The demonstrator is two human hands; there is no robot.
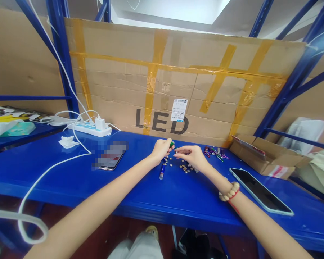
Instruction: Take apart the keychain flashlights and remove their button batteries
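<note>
My left hand (161, 150) is closed round a small shiny green piece, its end (172, 144) showing past the fingers. Close beside it, my right hand (192, 155) has thumb and fingertips pinched together; whatever they hold is too small to make out. Below the hands lies a small blue tube (162, 171) with a clear end. Several small round metal pieces, like button cells (185, 167), are scattered under my right hand. A heap of coloured metallic pieces with clips (216, 153) sits to the right of it.
The blue table (140, 190) backs onto a taped cardboard sheet (118, 79). At left are a phone (115, 159), crumpled tissue (68, 142), a power strip (90, 128) and a looping white cable (51, 165). At right lie another phone (260, 190) and an open cardboard box (268, 158).
</note>
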